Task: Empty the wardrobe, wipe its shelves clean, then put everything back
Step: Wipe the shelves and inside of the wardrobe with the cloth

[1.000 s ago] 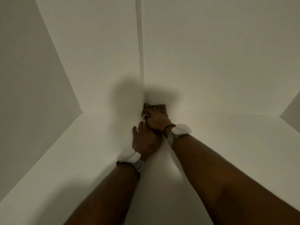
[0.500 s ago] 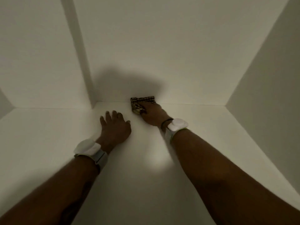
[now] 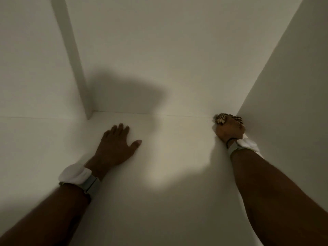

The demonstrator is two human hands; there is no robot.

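Observation:
I look down onto a bare white wardrobe shelf [image 3: 168, 174]. My right hand [image 3: 229, 130] grips a small checked brown cloth [image 3: 220, 118] and presses it into the back right corner, where the shelf meets the back panel and the right side wall. Most of the cloth is hidden under the fingers. My left hand [image 3: 115, 146] lies flat on the shelf, fingers spread, near the middle and a little in front of the back panel.
A white vertical divider strip [image 3: 78, 68] runs down the back panel at the left. The right side wall [image 3: 292, 86] stands close against my right wrist. Both wrists wear white bands.
My right hand has slid the cloth along the back edge from near the divider to the right corner. My left hand has stayed flat on the shelf.

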